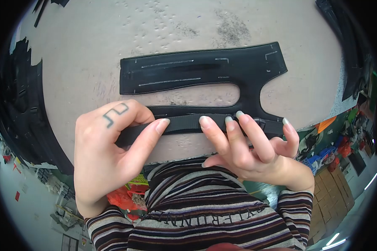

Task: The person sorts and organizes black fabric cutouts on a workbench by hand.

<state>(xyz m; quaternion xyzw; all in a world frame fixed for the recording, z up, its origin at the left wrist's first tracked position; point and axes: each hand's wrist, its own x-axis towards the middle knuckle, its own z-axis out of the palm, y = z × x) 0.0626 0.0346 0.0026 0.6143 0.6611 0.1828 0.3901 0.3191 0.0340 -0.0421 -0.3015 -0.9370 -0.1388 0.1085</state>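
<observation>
A flat black fabric piece [167,72] with white chalk-like marks and a long slot lies on the worktable. Along its near edge runs a black ribbed strap [183,124]. My left hand [107,144] pinches the strap's left part between thumb and bent forefinger, and the strap's left end passes beneath the hand. My right hand [253,152] has its fingers spread, with the fingertips resting along the strap's right part. A small dark fitting, perhaps a buckle, shows partly by the right fingers; they hide its shape.
Stacks of black pieces [23,108] lie at the table's left side, and more black pieces [352,54] at the right. The pale tabletop [92,37] has dark smudges and dents. Cardboard boxes [331,196] stand beyond the table at lower right.
</observation>
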